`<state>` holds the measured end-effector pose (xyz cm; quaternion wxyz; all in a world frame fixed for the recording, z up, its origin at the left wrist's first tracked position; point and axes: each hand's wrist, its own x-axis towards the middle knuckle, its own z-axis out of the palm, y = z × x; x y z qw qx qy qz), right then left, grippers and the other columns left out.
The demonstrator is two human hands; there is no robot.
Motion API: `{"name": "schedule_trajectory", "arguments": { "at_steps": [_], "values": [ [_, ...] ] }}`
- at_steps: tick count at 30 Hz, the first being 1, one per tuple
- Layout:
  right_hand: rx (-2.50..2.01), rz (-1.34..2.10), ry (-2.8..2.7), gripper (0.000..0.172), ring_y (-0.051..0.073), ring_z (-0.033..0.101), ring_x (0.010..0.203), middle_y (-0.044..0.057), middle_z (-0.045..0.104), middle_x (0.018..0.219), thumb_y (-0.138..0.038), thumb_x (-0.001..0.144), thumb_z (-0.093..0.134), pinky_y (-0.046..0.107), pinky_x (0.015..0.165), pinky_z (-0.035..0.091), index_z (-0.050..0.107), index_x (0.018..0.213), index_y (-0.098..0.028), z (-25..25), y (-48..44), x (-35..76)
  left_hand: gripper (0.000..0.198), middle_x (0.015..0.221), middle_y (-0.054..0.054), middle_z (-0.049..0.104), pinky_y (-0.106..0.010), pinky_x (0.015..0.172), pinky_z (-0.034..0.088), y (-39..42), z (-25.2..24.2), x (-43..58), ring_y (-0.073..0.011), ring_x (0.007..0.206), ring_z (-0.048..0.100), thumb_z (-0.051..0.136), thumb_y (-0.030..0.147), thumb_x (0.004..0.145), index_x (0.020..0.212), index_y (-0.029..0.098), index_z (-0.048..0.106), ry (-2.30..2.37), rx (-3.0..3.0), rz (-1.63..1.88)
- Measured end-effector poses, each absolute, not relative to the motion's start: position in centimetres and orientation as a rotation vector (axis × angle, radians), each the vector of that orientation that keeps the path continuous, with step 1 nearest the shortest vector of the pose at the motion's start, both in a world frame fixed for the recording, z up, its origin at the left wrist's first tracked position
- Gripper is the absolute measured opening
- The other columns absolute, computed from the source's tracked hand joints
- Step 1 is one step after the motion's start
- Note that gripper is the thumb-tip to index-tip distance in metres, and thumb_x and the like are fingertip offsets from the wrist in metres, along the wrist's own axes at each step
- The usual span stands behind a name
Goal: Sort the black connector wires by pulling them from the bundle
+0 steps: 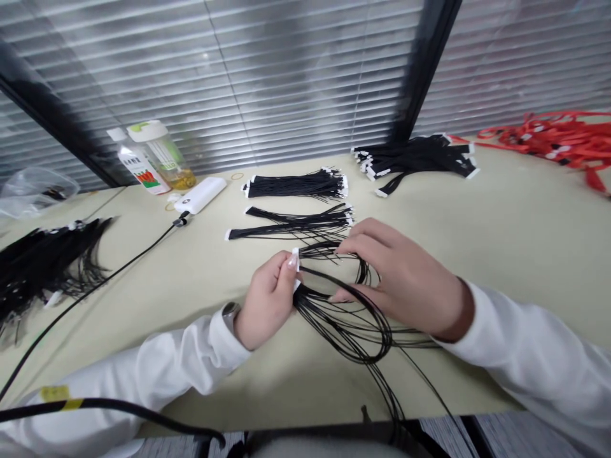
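My left hand (pixel 270 299) is closed in a pinch on a small white connector (pixel 295 261) above the table. Black wires (pixel 344 340) run from the connector to the right, curving in loops and hanging past the table's front edge. My right hand (pixel 398 277) is at these loops, its thumb and fingers apart with wires passing between and behind them; no firm grip shows. Just beyond my hands lie two thin black wire bundles (pixel 296 222) with white connectors at their ends.
Farther back lie a thicker wire bundle (pixel 296 186), a pile of black cables (pixel 417 158) and red cables (pixel 568 143). At left are loose black wires (pixel 52 261), a white power bank (pixel 200 195) with a cord, a bottle (pixel 138 165), a tumbler (pixel 165 156) and a clear bag (pixel 38 191).
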<state>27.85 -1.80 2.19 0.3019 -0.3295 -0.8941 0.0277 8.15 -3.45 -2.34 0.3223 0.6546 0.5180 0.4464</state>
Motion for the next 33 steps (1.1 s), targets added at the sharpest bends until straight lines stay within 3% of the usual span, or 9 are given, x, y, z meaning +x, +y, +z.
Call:
{"name": "schedule_trajectory", "arguments": {
  "at_steps": [2,5,10,16,19,24,27,30,33],
  "values": [
    [-0.897,0.026,-2.277,0.023,0.015,0.052,0.071,0.006,0.055,0.076,-0.037,0.08,0.058,0.025,0.063,0.041,0.056,0.076,-0.014,2.8,-2.1,27.9,0.034,0.06,0.002,0.046,-0.022,0.052,0.034,-3.3,-2.3,8.2,-0.0099,0.055,0.042,0.034,0.038,0.091,0.066,0.017,0.043,1.39,1.714,1.225],
    [-0.979,0.2,-2.409,0.037,0.01,0.043,0.05,-0.001,0.047,0.053,-0.04,0.085,0.049,0.023,0.049,0.031,0.05,0.056,-0.017,3.0,-2.7,27.8,0.034,0.061,0.001,0.047,-0.022,0.053,0.034,-3.3,-2.3,8.1,-0.01,0.056,0.043,0.033,0.037,0.091,0.067,0.017,0.044,1.41,1.736,1.268],
    [-1.123,0.399,-2.71,0.03,0.012,0.051,0.052,0.001,0.057,0.057,-0.038,0.086,0.047,0.024,0.05,0.03,0.056,0.064,-0.018,2.1,-2.9,27.0,0.033,0.059,0.002,0.045,-0.021,0.051,0.033,-3.6,-2.2,8.1,-0.0094,0.054,0.04,0.033,0.035,0.091,0.066,0.017,0.043,1.398,1.763,1.274],
    [-1.509,-0.2,-2.637,0.016,0.017,0.052,0.046,0.002,0.056,0.05,-0.022,0.08,0.05,0.027,0.045,0.023,0.059,0.067,-0.02,3.1,-2.7,28.4,0.035,0.06,0.001,0.048,-0.021,0.051,0.034,-3.5,-2.2,8.2,-0.0091,0.054,0.042,0.033,0.037,0.091,0.065,0.017,0.044,1.422,1.765,1.25],
    [-1.514,-0.298,-2.275,0.009,0.016,0.053,0.046,0.001,0.058,0.051,-0.02,0.076,0.055,0.028,0.046,0.032,0.063,0.072,-0.02,3.8,-2.0,29.6,0.037,0.059,0.002,0.047,-0.021,0.047,0.033,-3.4,-2.3,8.2,-0.0087,0.05,0.04,0.032,0.039,0.091,0.066,0.016,0.045,1.438,1.717,1.224],
    [-1.005,0.306,-1.598,0.028,0.017,0.062,0.087,0.008,0.064,0.098,-0.016,0.08,0.056,0.03,0.072,0.049,0.06,0.107,-0.016,4.6,-1.6,29.8,0.036,0.059,0.002,0.046,-0.021,0.048,0.032,-3.3,-2.4,8.2,-0.0087,0.051,0.04,0.033,0.039,0.091,0.066,0.016,0.045,1.424,1.722,1.199],
    [-0.853,0.494,-1.359,0.017,0.011,0.06,0.066,0.002,0.06,0.073,-0.019,0.086,0.049,0.026,0.061,0.048,0.06,0.099,-0.016,4.6,-1.8,29.3,0.035,0.059,0.002,0.045,-0.021,0.049,0.032,-3.3,-2.4,8.1,-0.0089,0.052,0.04,0.033,0.038,0.091,0.066,0.016,0.044,1.385,1.756,1.163],
    [-0.881,0.715,-1.572,0.025,0.007,0.047,0.043,-0.006,0.053,0.057,-0.015,0.086,0.045,0.02,0.04,0.038,0.048,0.11,-0.021,4.0,-1.9,28.8,0.033,0.06,0.001,0.047,-0.022,0.051,0.033,-3.6,-2.4,8.0,-0.0094,0.054,0.041,0.033,0.036,0.091,0.067,0.016,0.044,1.339,1.794,1.154],
    [-1.0,0.775,-1.952,0.015,0.008,0.049,0.051,-0.005,0.056,0.061,-0.012,0.083,0.047,0.02,0.048,0.041,0.054,0.093,-0.021,3.0,-2.0,27.9,0.032,0.06,0.001,0.047,-0.022,0.053,0.034,-3.9,-2.5,8.0,-0.0096,0.055,0.042,0.031,0.033,0.092,0.067,0.017,0.043,1.292,1.822,1.173]
  ]
}}
